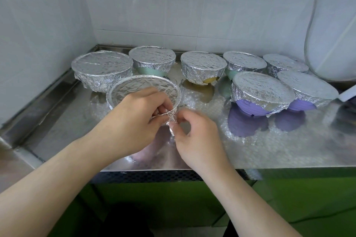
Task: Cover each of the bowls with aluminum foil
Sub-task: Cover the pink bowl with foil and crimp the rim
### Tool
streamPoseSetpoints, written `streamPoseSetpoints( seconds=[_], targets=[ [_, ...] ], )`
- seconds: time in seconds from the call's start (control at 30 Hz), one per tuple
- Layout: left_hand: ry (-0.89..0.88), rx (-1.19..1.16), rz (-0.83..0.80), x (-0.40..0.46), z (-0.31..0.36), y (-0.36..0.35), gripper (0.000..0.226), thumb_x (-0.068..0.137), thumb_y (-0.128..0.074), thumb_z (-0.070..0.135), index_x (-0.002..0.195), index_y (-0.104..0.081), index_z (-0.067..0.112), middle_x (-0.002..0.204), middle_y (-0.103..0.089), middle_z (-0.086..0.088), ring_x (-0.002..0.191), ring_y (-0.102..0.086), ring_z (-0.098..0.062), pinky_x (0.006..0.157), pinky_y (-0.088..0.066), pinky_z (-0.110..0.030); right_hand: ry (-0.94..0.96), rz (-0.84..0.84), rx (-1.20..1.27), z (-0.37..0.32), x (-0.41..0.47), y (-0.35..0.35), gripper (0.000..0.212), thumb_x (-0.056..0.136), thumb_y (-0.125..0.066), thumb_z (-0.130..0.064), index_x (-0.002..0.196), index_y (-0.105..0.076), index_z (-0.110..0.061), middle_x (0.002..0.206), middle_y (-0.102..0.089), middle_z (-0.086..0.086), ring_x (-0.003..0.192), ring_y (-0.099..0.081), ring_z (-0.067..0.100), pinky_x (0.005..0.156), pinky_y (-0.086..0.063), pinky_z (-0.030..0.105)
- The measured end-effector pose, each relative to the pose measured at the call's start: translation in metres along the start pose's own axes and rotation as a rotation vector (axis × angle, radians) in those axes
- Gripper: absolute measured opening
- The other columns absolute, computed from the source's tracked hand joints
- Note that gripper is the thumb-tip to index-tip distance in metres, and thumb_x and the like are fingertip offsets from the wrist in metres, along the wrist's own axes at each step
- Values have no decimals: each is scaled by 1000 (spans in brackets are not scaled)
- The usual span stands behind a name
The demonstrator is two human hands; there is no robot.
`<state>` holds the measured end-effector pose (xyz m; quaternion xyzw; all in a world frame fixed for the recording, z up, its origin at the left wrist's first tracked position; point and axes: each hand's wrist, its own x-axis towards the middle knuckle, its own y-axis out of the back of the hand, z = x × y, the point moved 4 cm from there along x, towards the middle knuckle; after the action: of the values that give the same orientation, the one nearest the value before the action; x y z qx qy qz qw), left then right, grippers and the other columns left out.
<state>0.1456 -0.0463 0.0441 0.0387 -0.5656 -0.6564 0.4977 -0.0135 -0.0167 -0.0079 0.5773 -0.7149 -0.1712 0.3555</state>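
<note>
Head view, task's thing: round bowl wrapped in crinkled aluminium foil [143, 90] is sitting near the front left of the shiny steel counter [289, 150], directly ahead of both hands and touching them at its near right side.
Long axis: none to speak of; the bowl is round, and the part being worked is a loose foil flap [169, 116] hanging at the near right of the rim.
Left hand: left hand [138, 107] is reaching over the near rim and pinching the flap between curled fingers and thumb.
Right hand: right hand [194, 131] is gripping the lower tip of the same flap from the near right.
Nearer hand: judged the left, since it is lying across the bowl itself.
Edges: the counter's front edge is running just behind the wrists; a raised lip is bordering the left side.
Open room: bare counter is lying to the right of the bowl, before the two foil-topped purple bowls [260, 94].
Far row: five more foil-covered bowls [202, 67] are standing along the white tiled wall [173, 5], apart from the worked bowl except the large far-left one, which is standing just beside it.
</note>
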Motion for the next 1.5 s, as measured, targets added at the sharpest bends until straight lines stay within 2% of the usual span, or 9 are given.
streamPoseSetpoints(
  seconds=[0.1, 0.33, 0.47, 0.63, 0.93, 1.13, 1.27, 1.33, 1.5],
  targets=[
    [0, -1, 0, 0, 0, 0, 22, 85, -78, 5, 101, -70, 18, 89, -56, 15, 84, -54, 2, 75, -39, -7, 22, 26, -61, -1, 0, -2, 15, 101, -63, -47, 92, -57, -36, 101, -52, -14, 76, -59, 9, 74, -53, 37],
    [-10, 2, -3, 1, 0, 1, 19, 87, -79, 10, 101, -70, 19, 89, -56, 17, 85, -54, 4, 75, -39, -6, 61, 19, 117, 4, 8, -4, 35, 102, -69, -33, 72, -52, -25, 59, -56, -9, 54, -51, 15, 52, -44, 33],
    [-2, 3, -8, 0, -1, 0, 19, 87, -79, 9, 100, -70, 20, 90, -56, 17, 84, -55, 1, 75, -40, -8, 28, 40, 147, 5, 11, -8, 31, 98, -71, -28, 72, -55, -21, 60, -59, -7, 54, -53, 15, 55, -52, 39],
    [13, 2, -5, 1, -1, -1, 20, 86, -79, 9, 100, -70, 20, 89, -57, 14, 85, -56, -5, 74, -40, -8, 24, 127, 106, 0, 7, -12, 30, 91, -70, -17, 72, -47, -18, 59, -53, 1, 56, -51, 21, 54, -46, 42],
    [25, -14, 6, 0, -3, -2, 20, 86, -79, 7, 101, -73, 19, 89, -58, 15, 80, -56, -1, 72, -40, -7, 73, 73, 185, -5, -3, -16, 18, 95, -72, -16, 80, -62, -20, 62, -64, -5, 56, -63, 11, 54, -50, 22],
    [47, -39, -7, 0, -3, 1, 21, 86, -78, 7, 101, -74, 19, 91, -60, 16, 83, -59, -8, 72, -43, -9, 338, 47, -50, -2, -2, -16, 17, 89, -64, -2, 93, -68, -18, 82, -69, -10, 70, -62, 11, 64, -56, 39],
    [51, -35, -13, 0, -3, 4, 20, 86, -79, 6, 101, -74, 19, 88, -61, 15, 85, -58, -6, 73, -42, -8, 364, -85, 0, 6, 3, -4, 22, 96, -66, -3, 105, -69, -23, 96, -68, -18, 76, -59, -4, 69, -53, 28],
    [49, -31, -22, 1, -2, 4, 20, 86, -79, 6, 101, -74, 18, 87, -60, 15, 86, -58, -5, 73, -41, -6, 334, -64, 106, 8, 8, 6, 20, 95, -72, -6, 101, -62, -22, 92, -66, -14, 75, -63, 3, 66, -53, 31],
    [38, -36, -35, 1, -2, 5, 21, 86, -80, 6, 102, -74, 18, 87, -59, 15, 84, -57, 1, 74, -40, -5, 340, 33, -91, -1, 21, 7, 57, 84, -89, -31, 116, -42, -31, 94, -52, -18, 79, -60, 12, 68, -54, 44]
  ],
)
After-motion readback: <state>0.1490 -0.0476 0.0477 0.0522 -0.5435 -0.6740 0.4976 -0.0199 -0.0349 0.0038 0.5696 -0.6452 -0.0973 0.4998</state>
